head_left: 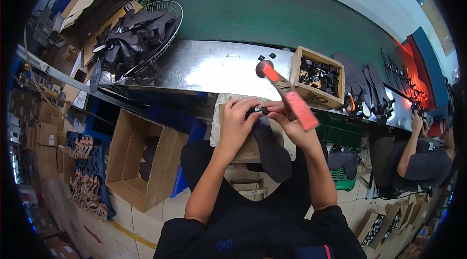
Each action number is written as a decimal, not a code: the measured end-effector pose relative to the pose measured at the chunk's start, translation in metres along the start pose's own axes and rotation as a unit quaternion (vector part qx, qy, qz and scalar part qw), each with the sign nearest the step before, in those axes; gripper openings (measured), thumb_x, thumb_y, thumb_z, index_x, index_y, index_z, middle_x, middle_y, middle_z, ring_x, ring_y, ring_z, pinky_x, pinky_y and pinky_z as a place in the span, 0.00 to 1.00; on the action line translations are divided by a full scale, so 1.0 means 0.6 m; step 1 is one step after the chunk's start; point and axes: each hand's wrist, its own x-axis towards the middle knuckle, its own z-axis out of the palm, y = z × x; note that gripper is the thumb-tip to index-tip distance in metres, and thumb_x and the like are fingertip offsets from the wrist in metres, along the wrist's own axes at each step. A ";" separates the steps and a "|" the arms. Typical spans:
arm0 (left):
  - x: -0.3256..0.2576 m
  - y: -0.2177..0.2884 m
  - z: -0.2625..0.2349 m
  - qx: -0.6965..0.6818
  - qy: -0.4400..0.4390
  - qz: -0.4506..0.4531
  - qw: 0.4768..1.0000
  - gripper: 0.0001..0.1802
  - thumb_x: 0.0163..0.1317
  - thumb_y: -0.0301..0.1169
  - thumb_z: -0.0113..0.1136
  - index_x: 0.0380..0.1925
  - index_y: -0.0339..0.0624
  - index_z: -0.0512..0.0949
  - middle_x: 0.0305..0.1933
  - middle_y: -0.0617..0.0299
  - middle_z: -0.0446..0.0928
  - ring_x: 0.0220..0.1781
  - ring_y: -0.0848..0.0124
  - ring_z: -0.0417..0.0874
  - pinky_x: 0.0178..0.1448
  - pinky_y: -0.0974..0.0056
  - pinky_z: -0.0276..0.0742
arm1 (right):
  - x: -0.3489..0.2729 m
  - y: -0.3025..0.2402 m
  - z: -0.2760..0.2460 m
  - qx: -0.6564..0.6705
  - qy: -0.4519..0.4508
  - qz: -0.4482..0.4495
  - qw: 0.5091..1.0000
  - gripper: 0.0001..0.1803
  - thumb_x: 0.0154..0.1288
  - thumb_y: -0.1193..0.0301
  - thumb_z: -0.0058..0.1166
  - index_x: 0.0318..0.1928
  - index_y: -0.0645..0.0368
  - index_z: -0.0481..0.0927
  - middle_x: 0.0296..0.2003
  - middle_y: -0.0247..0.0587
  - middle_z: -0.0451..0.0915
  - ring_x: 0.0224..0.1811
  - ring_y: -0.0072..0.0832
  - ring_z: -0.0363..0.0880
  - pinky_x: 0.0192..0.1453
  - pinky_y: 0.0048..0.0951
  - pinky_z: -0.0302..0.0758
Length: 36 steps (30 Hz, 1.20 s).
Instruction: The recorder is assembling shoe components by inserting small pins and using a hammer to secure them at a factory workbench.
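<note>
A dark grey shoe insole (272, 154) lies lengthwise over a pale work block (217, 130), its wide end hanging toward my lap. My left hand (237, 121) is closed round the insole's narrow far end. Small black piece (264, 110) sits at that end, between the fingertips of both hands. My right hand (293, 125) also keeps a hammer (300, 108) in its grip, the red-painted head tilted up over the bench with its round face pointing away. Fingers cover much of the contact between the piece and the insole.
A wooden box (295, 75) of small black pieces stands on the metal bench (204, 64). Left of it, a wire basket (179, 20) holds dark insoles. Beyond runs a green conveyor belt (253, 10). Cardboard box (129, 181) at left; another person (423, 166) works at right.
</note>
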 end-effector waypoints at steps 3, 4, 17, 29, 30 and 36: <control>-0.016 -0.013 -0.004 -0.014 0.005 -0.023 1.000 0.14 0.59 0.33 0.69 0.43 0.40 0.83 0.49 0.57 0.84 0.57 0.62 0.82 0.72 0.51 0.60 | 0.027 -0.008 0.001 -0.101 -0.049 -0.014 0.994 0.12 0.64 0.79 0.63 0.48 0.68 0.81 0.42 0.46 0.87 0.43 0.28 0.86 0.51 0.30 0.82; -0.016 -0.011 -0.005 -0.020 -0.003 -0.022 1.000 0.14 0.59 0.33 0.69 0.43 0.39 0.83 0.49 0.57 0.85 0.58 0.62 0.82 0.73 0.50 0.59 | 0.030 0.002 0.000 -0.128 -0.045 -0.002 0.991 0.13 0.63 0.79 0.63 0.48 0.69 0.81 0.40 0.46 0.87 0.40 0.28 0.86 0.49 0.29 0.82; -0.012 0.022 -0.022 -0.142 0.004 -0.114 0.983 0.15 0.55 0.27 0.70 0.44 0.38 0.85 0.40 0.52 0.85 0.41 0.68 0.87 0.50 0.64 0.79 | 0.030 -0.021 0.002 -0.231 -0.067 -0.133 0.961 0.12 0.53 0.77 0.68 0.37 0.66 0.80 0.44 0.46 0.83 0.41 0.40 0.83 0.45 0.30 0.78; -0.012 0.008 -0.011 -0.239 -0.011 -0.157 0.958 0.14 0.56 0.27 0.73 0.42 0.34 0.87 0.35 0.64 0.87 0.35 0.80 0.83 0.41 0.71 0.80 | -0.068 -0.122 -0.013 -0.068 0.018 0.033 0.997 0.28 0.73 0.76 0.53 0.71 0.63 0.64 0.34 0.41 0.79 0.29 0.24 0.76 0.34 0.24 0.74; -0.013 0.009 -0.011 -0.261 -0.006 -0.158 0.952 0.14 0.56 0.27 0.73 0.42 0.34 0.87 0.35 0.63 0.87 0.35 0.80 0.83 0.41 0.72 0.80 | -0.080 -0.128 -0.016 -0.146 0.016 -0.040 0.988 0.31 0.74 0.77 0.51 0.74 0.62 0.60 0.35 0.37 0.78 0.25 0.16 0.71 0.29 0.21 0.72; -0.007 0.021 -0.016 -0.244 -0.015 -0.161 0.956 0.14 0.56 0.27 0.73 0.43 0.34 0.87 0.34 0.63 0.87 0.35 0.80 0.83 0.41 0.72 0.79 | -0.096 -0.145 -0.007 -0.269 -0.030 -0.075 0.960 0.34 0.69 0.81 0.54 0.74 0.58 0.63 0.34 0.51 0.76 0.33 0.41 0.78 0.41 0.32 0.77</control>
